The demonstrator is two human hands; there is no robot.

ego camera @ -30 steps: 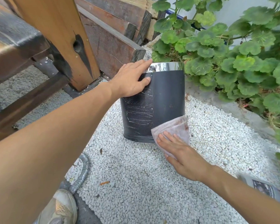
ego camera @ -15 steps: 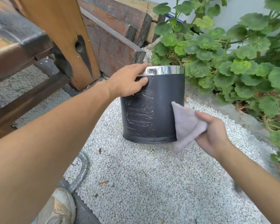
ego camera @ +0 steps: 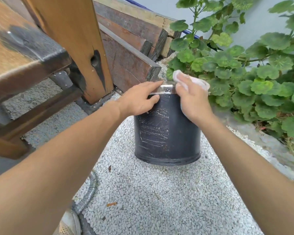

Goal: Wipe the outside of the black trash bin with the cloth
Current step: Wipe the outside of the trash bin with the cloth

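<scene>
The black trash bin (ego camera: 170,138) stands upright on white gravel, with a shiny metal band around its top and pale streaks down its left front. My left hand (ego camera: 139,99) grips the rim on the left, thumb on the black wall. My right hand (ego camera: 193,100) presses the pale pink cloth (ego camera: 199,83) against the top right of the bin, over the rim. The cloth bunches out beyond my fingers, and my hand hides most of it.
A leafy green plant (ego camera: 244,78) crowds the bin's right and back. Stacked timber boards (ego camera: 131,53) and a wooden post (ego camera: 78,39) stand to the left, beside a bench (ego camera: 24,53). A corrugated hose (ego camera: 87,197) and my shoe (ego camera: 70,224) lie near the bottom.
My right hand has risen with the cloth from the bin's base, past its right side, to the top rim. The left hand has stayed on the rim.
</scene>
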